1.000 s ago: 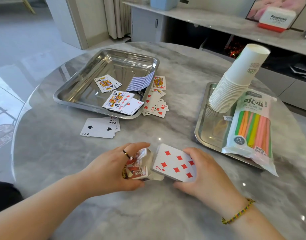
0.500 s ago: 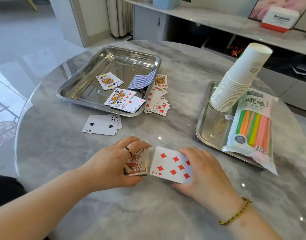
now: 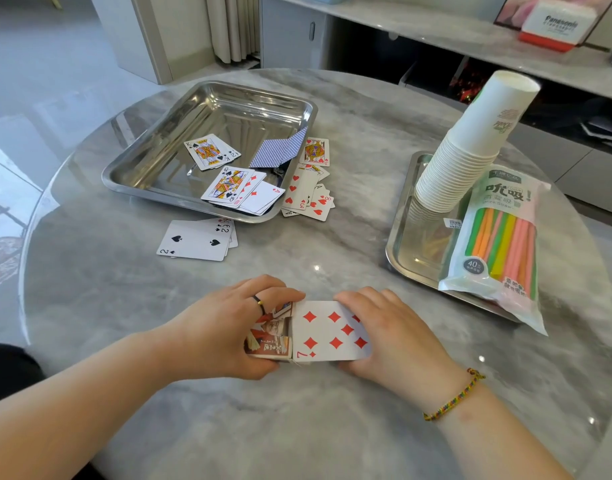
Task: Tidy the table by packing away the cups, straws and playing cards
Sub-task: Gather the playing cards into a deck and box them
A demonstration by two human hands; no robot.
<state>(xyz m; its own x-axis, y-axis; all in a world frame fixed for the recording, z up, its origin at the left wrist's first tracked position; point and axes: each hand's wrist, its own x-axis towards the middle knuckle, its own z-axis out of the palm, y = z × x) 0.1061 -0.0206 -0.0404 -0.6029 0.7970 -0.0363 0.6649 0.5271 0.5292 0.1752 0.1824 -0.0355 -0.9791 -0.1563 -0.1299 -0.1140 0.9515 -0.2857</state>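
On the marble table (image 3: 297, 427), far left, a steel tray (image 3: 200, 112) is holding loose playing cards: a king of spades (image 3: 207, 152), a queen of spades (image 3: 228, 185) overlapping several red-suit cards, and a blue-backed card (image 3: 276, 150) leaning on the tray's right rim. Just in front of this tray, a small pile topped by the two of spades (image 3: 193, 240) is lying face up on the table. Beside the tray's right corner, a scatter of heart cards (image 3: 311, 192) is resting on the marble.

Nearer the viewer, the left hand (image 3: 224, 334), wearing a ring (image 3: 259, 303), is gripping a card box (image 3: 269, 337), fingers curled over its top and thumb beneath. The box's open end is facing right, where a card stack (image 3: 332, 332) showing the seven of diamonds is meeting it; how far the stack is entering cannot be told. The right hand (image 3: 394, 334), with a braided bracelet (image 3: 453, 396) at the wrist, is clasping the stack's right end, fingers bent over the far edge.

At right, a second tray (image 3: 412, 244) is carrying a leaning stack of paper cups (image 3: 470, 143) and, just beside it, a sealed straw packet (image 3: 498, 237) overhanging the tray's near rim.
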